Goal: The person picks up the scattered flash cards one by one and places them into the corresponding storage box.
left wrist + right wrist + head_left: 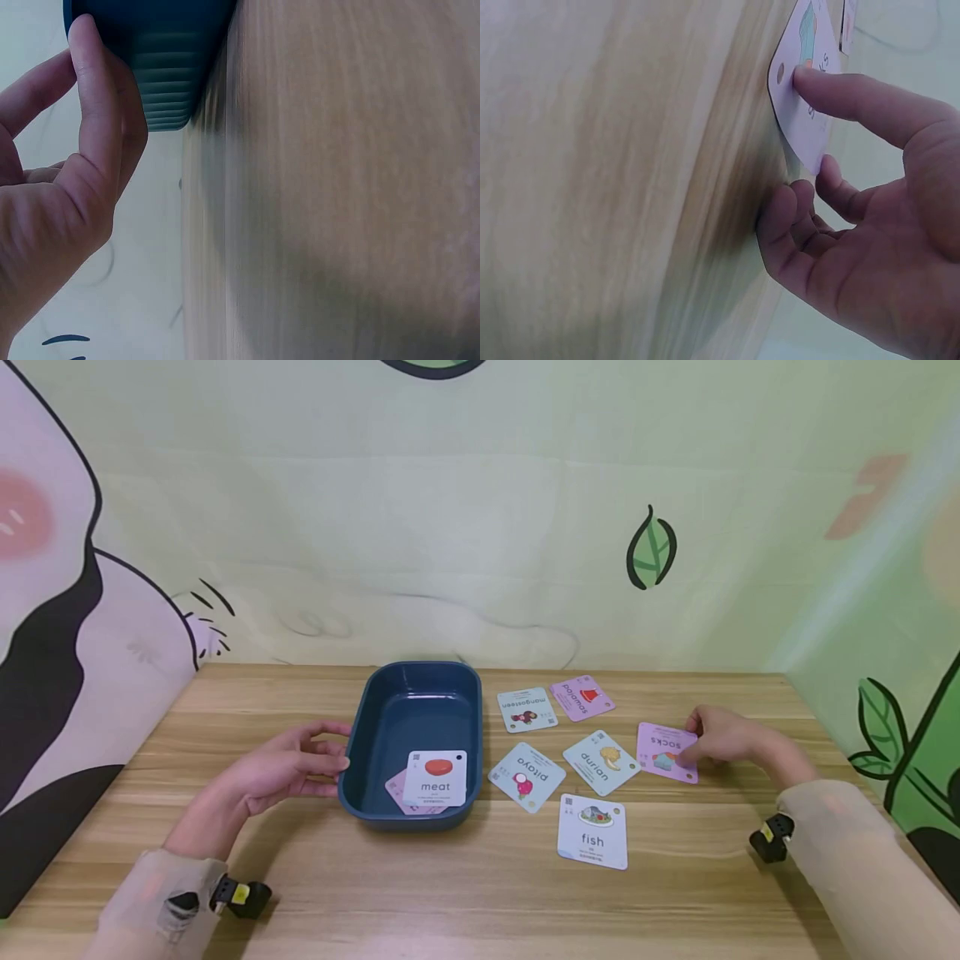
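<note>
My left hand (300, 764) is at the left side of a dark blue tray (346, 802), its fingertips touching the outer wall and rim. Inside the tray, a white "meat" card (436, 791) overlaps a pink card (395, 787) whose print is mostly covered. My right hand (731, 739) pinches a pink "socks" card (651, 743) at its right edge. In the right wrist view the thumb lies on the printed face of that socks card (814, 97), a fingertip is at its edge, and the card tilts up from the wooden table (577, 165).
Between the tray and my right hand lie several cards: "mangosteen" (527, 708), "pajamas" (582, 697), "pitaya" (527, 777), "durian" (602, 762) and "fish" (592, 831). Behind the table hangs a printed backdrop (480, 560) with leaves and a cartoon figure.
</note>
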`<state>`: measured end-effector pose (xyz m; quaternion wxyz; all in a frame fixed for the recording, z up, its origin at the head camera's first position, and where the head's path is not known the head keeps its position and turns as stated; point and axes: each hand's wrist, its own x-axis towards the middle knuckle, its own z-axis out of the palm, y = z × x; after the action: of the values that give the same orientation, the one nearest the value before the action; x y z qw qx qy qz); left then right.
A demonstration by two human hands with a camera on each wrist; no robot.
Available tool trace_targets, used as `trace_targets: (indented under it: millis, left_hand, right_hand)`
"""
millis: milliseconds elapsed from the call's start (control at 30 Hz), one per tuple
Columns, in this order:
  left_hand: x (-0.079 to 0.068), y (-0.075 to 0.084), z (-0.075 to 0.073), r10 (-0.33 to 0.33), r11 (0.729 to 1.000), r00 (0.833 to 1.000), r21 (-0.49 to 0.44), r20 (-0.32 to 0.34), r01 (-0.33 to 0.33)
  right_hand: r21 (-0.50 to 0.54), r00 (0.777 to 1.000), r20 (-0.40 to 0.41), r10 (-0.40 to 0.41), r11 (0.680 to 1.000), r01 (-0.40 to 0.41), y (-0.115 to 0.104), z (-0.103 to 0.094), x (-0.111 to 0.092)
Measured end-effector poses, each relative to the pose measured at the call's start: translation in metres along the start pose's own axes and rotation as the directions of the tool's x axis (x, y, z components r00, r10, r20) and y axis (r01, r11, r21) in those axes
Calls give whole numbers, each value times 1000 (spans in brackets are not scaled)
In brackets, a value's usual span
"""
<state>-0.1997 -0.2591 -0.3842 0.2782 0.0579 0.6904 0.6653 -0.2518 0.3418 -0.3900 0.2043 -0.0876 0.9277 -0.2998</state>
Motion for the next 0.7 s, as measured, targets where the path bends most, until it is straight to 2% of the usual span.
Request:
trace_targets:
  millis: [300, 700]
  left_hand:
    - [1, 0, 0, -4, 1000, 1000, 5, -1, 4]
    - [0, 2, 1, -3, 1000, 1000, 0, 4, 3]
  right_hand:
    - [6, 999, -47, 2, 1000, -2, 4, -2, -2]
    - [87, 998, -56, 12, 996, -7, 9, -4, -7]
